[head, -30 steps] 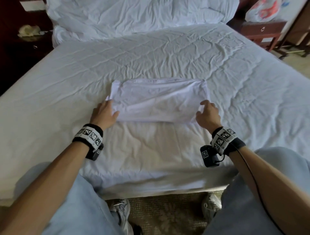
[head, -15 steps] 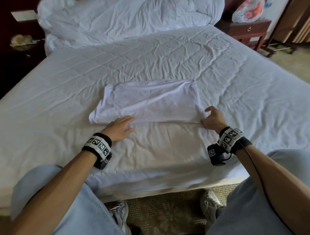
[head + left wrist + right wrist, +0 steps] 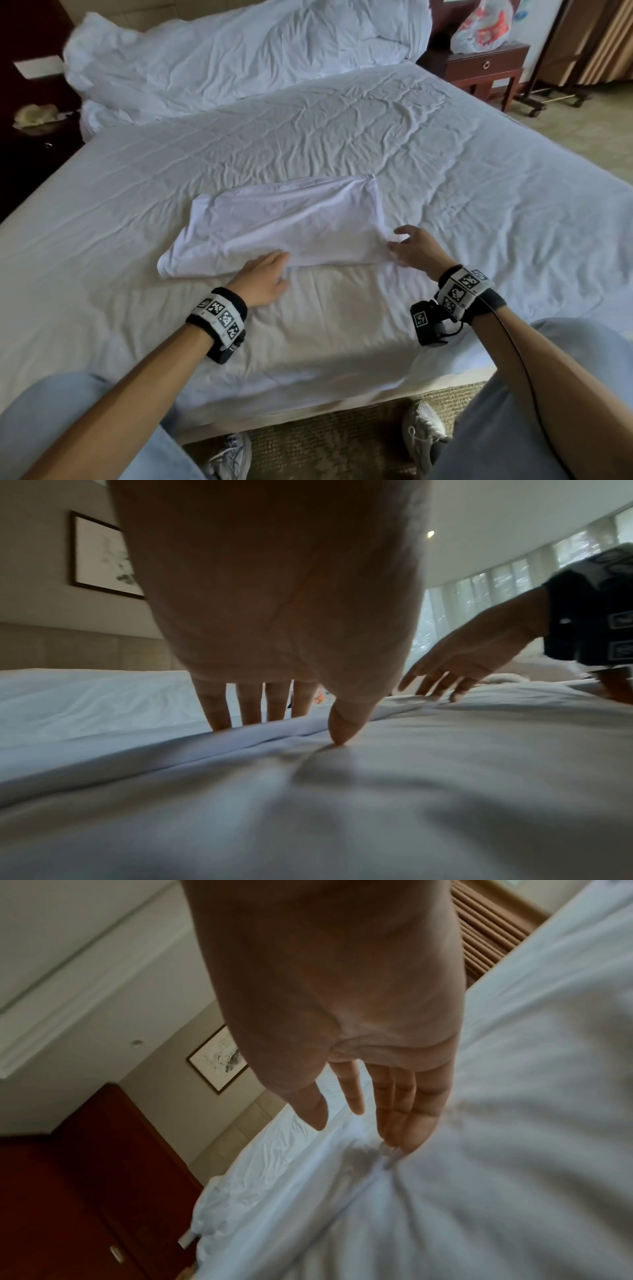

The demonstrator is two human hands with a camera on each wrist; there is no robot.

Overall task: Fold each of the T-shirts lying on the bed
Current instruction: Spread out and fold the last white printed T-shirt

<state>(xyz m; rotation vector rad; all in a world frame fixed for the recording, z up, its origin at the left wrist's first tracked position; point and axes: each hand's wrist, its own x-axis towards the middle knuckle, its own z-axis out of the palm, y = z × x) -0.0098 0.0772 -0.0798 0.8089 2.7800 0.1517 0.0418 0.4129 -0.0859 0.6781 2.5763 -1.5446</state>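
The left hand (image 3: pixel 263 279) lies flat with straight fingers (image 3: pixel 219 710) on the near edge of the folded white T-shirt (image 3: pixel 284 226), holding nothing. The right hand (image 3: pixel 416 251) is spread and relaxed at the T-shirt's near right corner, its fingertips (image 3: pixel 399 1137) touching the cloth. The T-shirt lies on the bed (image 3: pixel 445 164). Beyond the T-shirt is a crumpled duvet (image 3: pixel 239 54).

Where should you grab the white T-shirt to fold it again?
Probably the T-shirt by its right short edge, near the right hand, coming from the right. It lies as a wide flat strip, so that end can swing over to the left. The left hand steadies the near edge.
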